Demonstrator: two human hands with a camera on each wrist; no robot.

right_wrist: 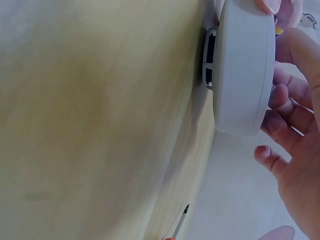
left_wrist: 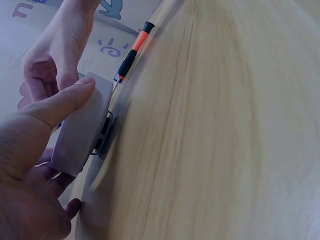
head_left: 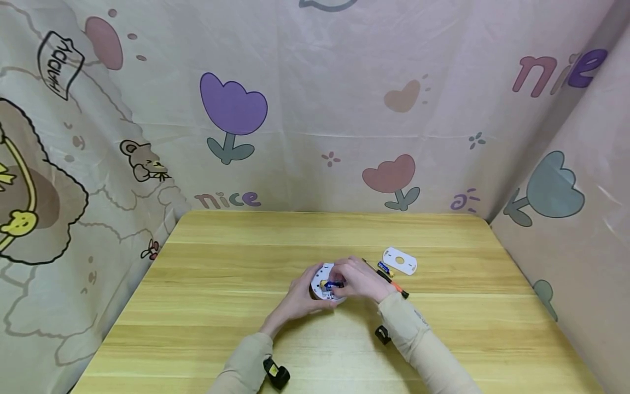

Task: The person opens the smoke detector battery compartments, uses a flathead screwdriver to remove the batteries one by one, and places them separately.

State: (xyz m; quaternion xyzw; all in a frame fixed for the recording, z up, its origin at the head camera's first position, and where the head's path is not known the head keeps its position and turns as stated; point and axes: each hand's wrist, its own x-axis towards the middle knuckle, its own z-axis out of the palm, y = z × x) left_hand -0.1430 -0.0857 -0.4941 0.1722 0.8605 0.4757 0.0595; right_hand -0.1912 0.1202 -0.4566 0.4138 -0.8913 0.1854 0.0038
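Note:
My left hand [head_left: 301,298] grips a round white smoke alarm [head_left: 321,273] by its rim, its back turned up and its vented front facing the table. The left wrist view has the thumb lying on the side wall of the smoke alarm [left_wrist: 86,132]. Over the back, my right hand [head_left: 361,278] pinches a blue battery [head_left: 334,285] at the battery bay, and its fingers hide part of it. Right of that hand, a second blue battery [head_left: 385,268] with a yellow end lies on the table. In the right wrist view the smoke alarm [right_wrist: 242,70] stands on edge.
A screwdriver [head_left: 392,282] with a black and orange handle lies beside the right hand. Behind it is a white oval mounting plate [head_left: 400,261] with a central hole. The wooden table [head_left: 221,273] meets a printed cloth [head_left: 315,180] at its back edge.

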